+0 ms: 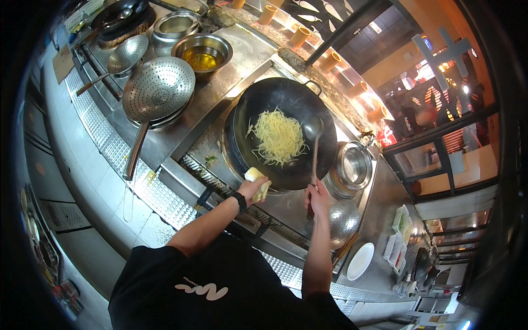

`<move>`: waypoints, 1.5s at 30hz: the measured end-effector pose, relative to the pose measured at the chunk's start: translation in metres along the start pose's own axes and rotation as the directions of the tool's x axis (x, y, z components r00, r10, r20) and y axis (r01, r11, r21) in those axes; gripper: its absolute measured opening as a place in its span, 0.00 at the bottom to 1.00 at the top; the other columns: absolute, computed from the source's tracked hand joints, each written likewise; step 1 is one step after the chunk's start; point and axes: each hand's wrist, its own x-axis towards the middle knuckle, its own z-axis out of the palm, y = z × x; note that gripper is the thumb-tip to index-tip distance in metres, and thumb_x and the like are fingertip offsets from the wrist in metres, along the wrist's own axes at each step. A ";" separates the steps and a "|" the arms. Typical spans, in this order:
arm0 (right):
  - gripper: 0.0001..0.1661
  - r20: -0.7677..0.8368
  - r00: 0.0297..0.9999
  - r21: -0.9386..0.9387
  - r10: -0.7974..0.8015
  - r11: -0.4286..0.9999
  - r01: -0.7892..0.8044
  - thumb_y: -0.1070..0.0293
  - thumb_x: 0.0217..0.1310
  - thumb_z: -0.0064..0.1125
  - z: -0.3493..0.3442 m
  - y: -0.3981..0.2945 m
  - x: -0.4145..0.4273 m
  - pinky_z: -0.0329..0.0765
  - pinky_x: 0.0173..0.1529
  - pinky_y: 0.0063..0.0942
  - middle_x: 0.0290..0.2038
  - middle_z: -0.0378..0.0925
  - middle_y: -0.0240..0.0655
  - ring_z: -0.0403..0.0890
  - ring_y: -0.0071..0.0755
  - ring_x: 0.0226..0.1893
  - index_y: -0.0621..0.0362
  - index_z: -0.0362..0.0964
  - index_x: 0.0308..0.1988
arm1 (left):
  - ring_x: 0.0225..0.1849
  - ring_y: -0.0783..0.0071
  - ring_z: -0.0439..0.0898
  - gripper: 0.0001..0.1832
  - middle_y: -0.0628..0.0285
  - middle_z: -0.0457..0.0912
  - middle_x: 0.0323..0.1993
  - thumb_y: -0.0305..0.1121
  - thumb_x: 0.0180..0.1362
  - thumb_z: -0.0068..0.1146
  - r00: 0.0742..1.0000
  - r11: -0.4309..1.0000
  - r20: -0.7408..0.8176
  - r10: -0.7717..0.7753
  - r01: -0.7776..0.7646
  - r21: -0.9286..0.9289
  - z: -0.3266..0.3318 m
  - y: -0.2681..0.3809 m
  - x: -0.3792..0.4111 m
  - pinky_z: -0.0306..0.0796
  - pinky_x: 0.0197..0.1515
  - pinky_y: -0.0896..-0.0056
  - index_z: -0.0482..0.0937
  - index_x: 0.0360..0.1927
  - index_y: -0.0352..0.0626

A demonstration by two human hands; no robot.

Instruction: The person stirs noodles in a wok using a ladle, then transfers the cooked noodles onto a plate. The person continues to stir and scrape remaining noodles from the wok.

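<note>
A large black wok (247, 99) sits on the range in front of me, with a heap of pale yellow shredded vegetable (278, 138), perhaps potato, in its middle. My left hand (252, 190) grips a folded yellowish cloth (259, 181) at the wok's near rim; whether it also clasps a handle under the cloth is hidden. In my right hand (317, 199) is the long handle of a cooking ladle (313, 128). The ladle's bowl rests against the right inner side of the wok, beside the shreds and apart from them.
Left of the wok, a big perforated strainer (159, 88) lies over a pot, near a steel bowl of yellow oil (202, 57). A metal pot (354, 165) and another perforated strainer (343, 222) stand close on the right. Farther right are a white plate (360, 261) and plastic baskets (396, 247).
</note>
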 end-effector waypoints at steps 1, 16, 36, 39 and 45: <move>0.14 -0.004 1.000 -0.006 0.006 1.000 -0.006 0.72 0.61 0.46 0.016 0.000 0.010 0.62 0.11 0.22 0.19 0.64 0.28 0.64 0.20 0.10 0.55 0.66 0.48 | 0.25 0.72 0.78 0.14 0.65 0.78 0.27 0.45 0.55 0.57 1.000 1.000 0.019 -0.020 0.020 -0.010 -0.002 0.001 0.003 0.74 0.23 0.70 0.75 0.35 0.45; 0.31 0.410 0.890 -0.725 0.198 0.663 0.187 0.66 0.59 0.53 -0.104 -0.105 -0.172 0.72 0.41 0.33 0.37 0.76 0.49 0.78 0.47 0.36 0.55 0.58 0.61 | 0.18 0.72 0.75 0.10 0.63 0.75 0.22 0.40 0.57 0.46 0.992 0.992 -0.009 -0.122 0.122 0.011 0.041 0.005 -0.037 0.66 0.13 0.73 0.70 0.34 0.45; 0.31 0.397 0.918 -0.718 -0.016 0.617 0.321 0.67 0.56 0.50 -0.041 -0.064 -0.158 0.74 0.40 0.40 0.33 0.77 0.50 0.79 0.51 0.33 0.46 0.59 0.61 | 0.17 0.72 0.74 0.09 0.64 0.72 0.16 0.39 0.56 0.47 0.997 0.999 -0.070 -0.019 0.021 0.030 -0.001 -0.028 -0.032 0.64 0.12 0.74 0.69 0.26 0.48; 0.29 0.476 0.876 -0.757 0.075 0.542 0.365 0.67 0.56 0.47 -0.065 -0.108 -0.178 0.74 0.41 0.41 0.35 0.77 0.51 0.78 0.52 0.35 0.47 0.61 0.60 | 0.16 0.73 0.74 0.09 0.65 0.72 0.17 0.40 0.56 0.45 0.983 0.983 -0.002 -0.182 0.182 -0.008 0.025 0.014 -0.067 0.63 0.12 0.76 0.69 0.26 0.48; 0.31 0.245 0.958 -0.875 -0.147 0.393 0.284 0.68 0.54 0.47 0.010 -0.027 -0.124 0.75 0.39 0.45 0.32 0.75 0.51 0.79 0.52 0.34 0.43 0.61 0.60 | 0.21 0.66 0.79 0.11 0.62 0.77 0.23 0.43 0.55 0.51 0.999 0.995 0.021 0.049 -0.051 0.080 -0.021 -0.043 0.024 0.69 0.16 0.69 0.71 0.32 0.46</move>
